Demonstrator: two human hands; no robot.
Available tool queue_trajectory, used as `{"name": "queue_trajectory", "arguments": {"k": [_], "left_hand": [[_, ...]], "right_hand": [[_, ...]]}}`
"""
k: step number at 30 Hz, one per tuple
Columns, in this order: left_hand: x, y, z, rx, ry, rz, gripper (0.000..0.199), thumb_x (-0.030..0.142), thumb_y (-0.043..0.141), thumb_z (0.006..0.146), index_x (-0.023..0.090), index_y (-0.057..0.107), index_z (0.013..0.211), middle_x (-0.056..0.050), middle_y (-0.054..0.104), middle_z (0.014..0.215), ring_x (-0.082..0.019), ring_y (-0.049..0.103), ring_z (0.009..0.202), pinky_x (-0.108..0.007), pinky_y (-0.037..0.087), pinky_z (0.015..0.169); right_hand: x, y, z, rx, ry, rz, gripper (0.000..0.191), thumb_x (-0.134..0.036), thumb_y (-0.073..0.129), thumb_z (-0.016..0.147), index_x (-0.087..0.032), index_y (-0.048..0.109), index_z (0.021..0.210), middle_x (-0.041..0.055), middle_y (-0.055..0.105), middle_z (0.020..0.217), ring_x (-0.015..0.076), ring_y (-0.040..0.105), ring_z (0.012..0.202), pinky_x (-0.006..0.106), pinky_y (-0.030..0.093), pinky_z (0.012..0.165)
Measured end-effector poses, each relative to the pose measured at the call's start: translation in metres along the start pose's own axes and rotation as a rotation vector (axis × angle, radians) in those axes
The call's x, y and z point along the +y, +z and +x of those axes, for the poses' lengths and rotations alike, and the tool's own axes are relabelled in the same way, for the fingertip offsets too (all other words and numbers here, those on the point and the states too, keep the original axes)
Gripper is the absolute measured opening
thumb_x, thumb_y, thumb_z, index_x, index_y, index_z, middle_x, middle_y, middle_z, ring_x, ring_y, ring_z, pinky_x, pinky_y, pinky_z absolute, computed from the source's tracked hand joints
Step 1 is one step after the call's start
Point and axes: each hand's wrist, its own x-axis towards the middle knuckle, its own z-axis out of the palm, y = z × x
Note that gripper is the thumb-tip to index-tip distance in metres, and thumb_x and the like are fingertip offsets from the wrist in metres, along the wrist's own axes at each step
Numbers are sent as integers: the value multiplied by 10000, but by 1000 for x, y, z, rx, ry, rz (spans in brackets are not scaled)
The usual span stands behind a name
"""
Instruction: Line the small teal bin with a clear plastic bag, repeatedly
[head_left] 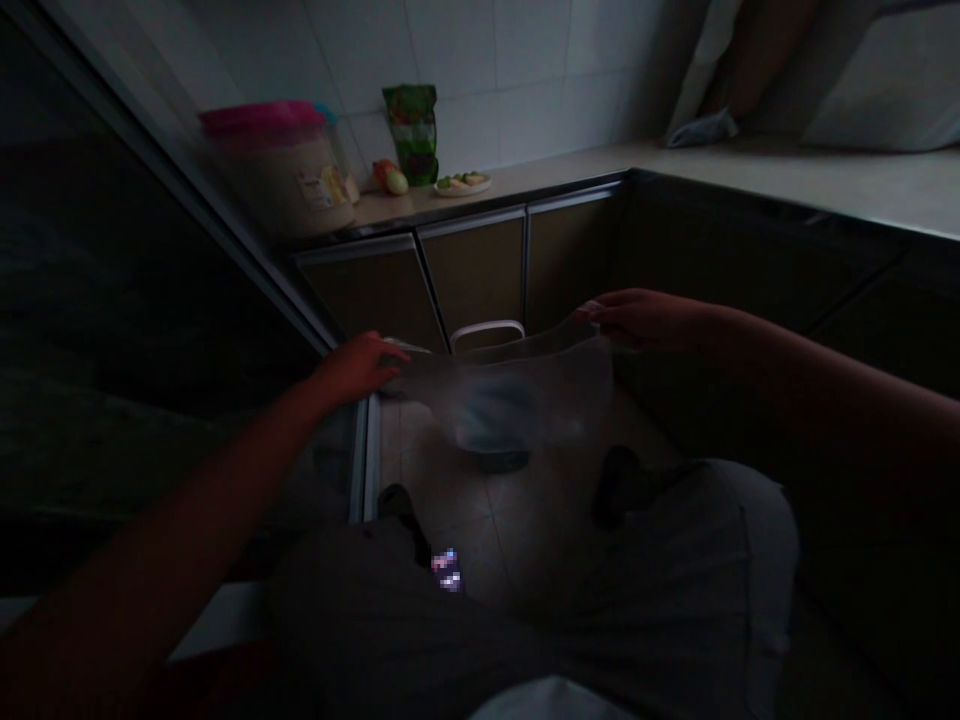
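Two hands reach out in front of me, holding a bag (517, 395) spread between them. My right hand (637, 318) pinches its far rim in the fingertips. My left hand (356, 368) grips the other edge with curled fingers, though the dim light hides how the thumb sits. The bag is thin, cloudy plastic and hangs well below the counter (757, 175), with a dark round bowl (495, 420) showing through it; blur keeps me from being sure of that shape. Just behind the bag rises a white handle (487, 335), in front of the cabinet doors (472, 270) under the counter. At the counter's left end sits a tub (277, 175) with a pink lid, its label (322, 188) too small to read. Beside it lie two pieces of produce (390, 177), then an upright green packet (411, 135), its print unreadable, and a plate (463, 186) holding sliced food. Farther right on the counter lies a crumpled grey cloth (701, 130).
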Motion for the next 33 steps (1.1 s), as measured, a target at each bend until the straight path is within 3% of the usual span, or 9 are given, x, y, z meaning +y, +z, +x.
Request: {"name": "queue_trajectory", "arguments": {"k": [4, 10, 14, 19, 25, 33], "left_hand": [[7, 11, -3, -75, -89, 138, 608, 381, 755, 814, 325, 664, 1413, -76, 624, 1191, -268, 654, 1070, -337, 503, 900], [40, 21, -18, -187, -199, 257, 1018, 377, 788, 792, 318, 270, 1666, -167, 504, 1480, -341, 650, 1174, -375, 519, 917], [51, 31, -25, -257, -221, 291, 1116, 375, 788, 784, 328, 136, 1689, -186, 505, 1497, -365, 653, 1192, -406, 533, 914], [51, 50, -24, -296, -246, 274, 1217, 368, 801, 761, 345, 18, 1692, -188, 505, 1504, -350, 672, 1173, -390, 539, 892], [48, 78, -20, -278, -265, 180, 1304, 346, 819, 744, 326, -85, 1683, -212, 495, 1520, -359, 669, 1202, -373, 516, 896], [43, 110, -9, -287, -302, 6, 1413, 374, 856, 721, 305, -202, 1656, -243, 460, 1576, -360, 671, 1226, -348, 503, 855]], "right_hand": [[8, 3, 7, -9, 4, -2, 430, -434, 700, 918, -220, 657, 1290, 19, 615, 736, 111, 494, 534, 214, 383, 458], [26, 26, 16, 86, -35, -133, 490, -351, 724, 871, -221, 615, 1331, 85, 703, 950, 173, 615, 712, 259, 499, 584], [41, 44, 18, 83, -44, -201, 530, -299, 751, 826, -197, 603, 1325, 98, 704, 1026, 204, 653, 833, 279, 536, 677], [61, 61, 18, 70, -8, -357, 652, -295, 813, 763, -186, 579, 1361, 50, 676, 926, 187, 630, 794, 278, 514, 680], [81, 79, 12, 61, 62, -383, 862, -332, 862, 704, -182, 493, 1469, 35, 664, 911, 199, 632, 802, 289, 494, 689], [92, 79, 4, 76, 160, -425, 664, -390, 822, 751, -206, 569, 1337, 13, 626, 824, 176, 598, 720, 257, 450, 608]]}}
